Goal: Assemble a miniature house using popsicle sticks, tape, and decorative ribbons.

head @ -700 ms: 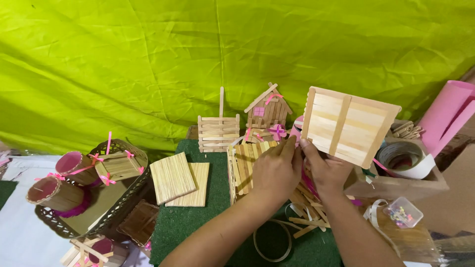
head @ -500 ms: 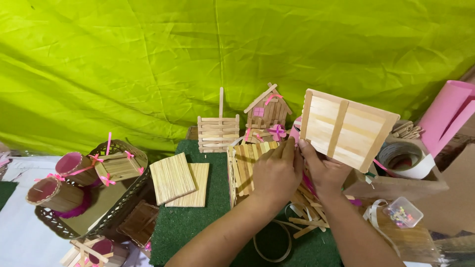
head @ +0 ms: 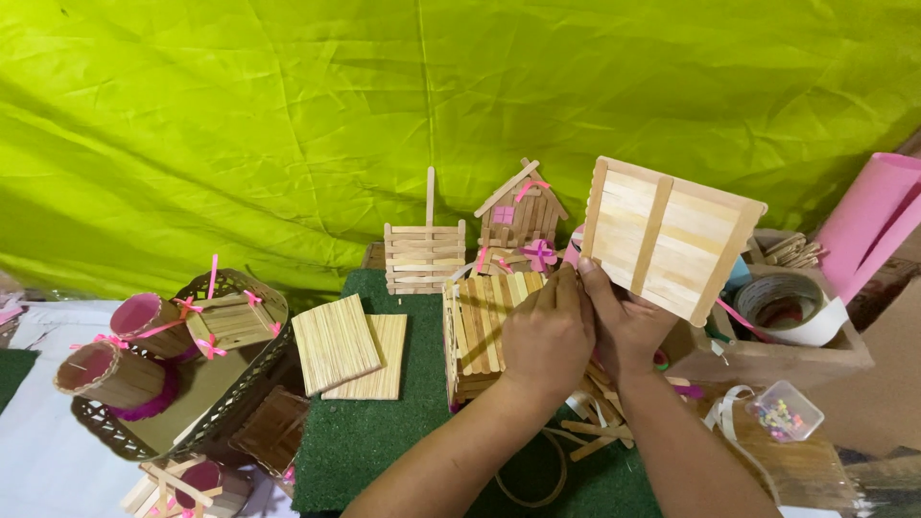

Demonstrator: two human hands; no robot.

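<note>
Where the panel sits: panel (head: 672, 240) of flat wooden sticks, held up at right of centre, above the box (head: 483, 331) and in front of the green backdrop (head: 288, 125).
Right hand: right hand (head: 625, 321) has its fingers closed on the panel's lower left corner.
Left hand: left hand (head: 547, 336) lies against the right, fingers curled at the same corner and over the box's top edge; whether they pinch the panel I cannot tell.
Doing it well: I judge the corner joint wants steady pressure, the panel edge kept flush with the box wall, the free end not left to sag.
Facing: broad face with its two cross-sticks turned toward the camera.
Long axis: runs from upper left down to lower right, tilted.
Around: stick house (head: 520, 216) and fence (head: 423, 257) just behind; two stick mats (head: 350, 342) left on the green surface (head: 384, 432); tape roll (head: 789, 302) right.
</note>
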